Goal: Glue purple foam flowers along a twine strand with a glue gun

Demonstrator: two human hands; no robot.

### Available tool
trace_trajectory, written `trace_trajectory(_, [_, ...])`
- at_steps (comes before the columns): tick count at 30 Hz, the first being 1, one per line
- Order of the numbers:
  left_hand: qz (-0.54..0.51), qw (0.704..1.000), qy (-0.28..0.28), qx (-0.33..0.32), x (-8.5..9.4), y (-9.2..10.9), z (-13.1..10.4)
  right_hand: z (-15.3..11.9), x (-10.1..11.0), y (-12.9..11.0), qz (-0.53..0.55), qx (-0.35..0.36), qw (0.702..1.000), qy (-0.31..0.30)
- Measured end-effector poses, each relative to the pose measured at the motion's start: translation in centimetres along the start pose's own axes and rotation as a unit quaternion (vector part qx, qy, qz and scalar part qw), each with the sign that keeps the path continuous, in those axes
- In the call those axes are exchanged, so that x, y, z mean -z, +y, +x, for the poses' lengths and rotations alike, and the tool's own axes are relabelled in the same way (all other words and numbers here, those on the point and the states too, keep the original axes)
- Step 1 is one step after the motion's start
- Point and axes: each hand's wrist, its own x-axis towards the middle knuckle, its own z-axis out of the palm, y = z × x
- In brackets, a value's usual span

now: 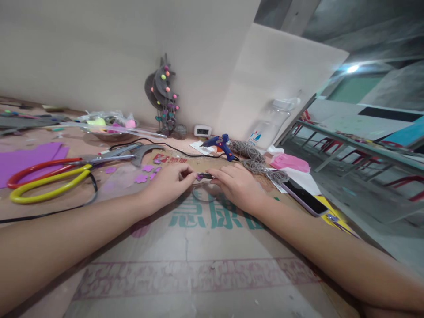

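Observation:
My left hand (pixel 174 181) pinches a small purple piece (pixel 199 176) between thumb and fingers. Opposite it, my right hand (pixel 236 183) holds a small dark item (pixel 207 176) whose tip meets the purple piece; its exact kind is too small to tell. A thin clear ring-like shape (pixel 204 193) shows just below the fingertips. Both hands are over the printed cardboard (pixel 198 247). Purple felt flowers (pixel 141 178) lie left of my left hand, and a blue glue gun (pixel 222 145) rests behind my hands.
Red-and-yellow-handled scissors (pixel 49 183) and purple sheets (pixel 31 161) lie left. Grey cord (pixel 248 154), a phone (pixel 304 196) and a clear bottle (pixel 268 128) stand or lie right. Behind are a bowl (pixel 112 134), a white clock (pixel 202 130) and a grey moon ornament (pixel 162 95).

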Motion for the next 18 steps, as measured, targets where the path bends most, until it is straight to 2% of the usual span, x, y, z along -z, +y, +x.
trace_trajectory(18, [0.000,1.000,0.000,-0.002,0.19,0.20,-0.02,-0.26,-0.12,0.22,-0.022,0.000,1.000,0.004])
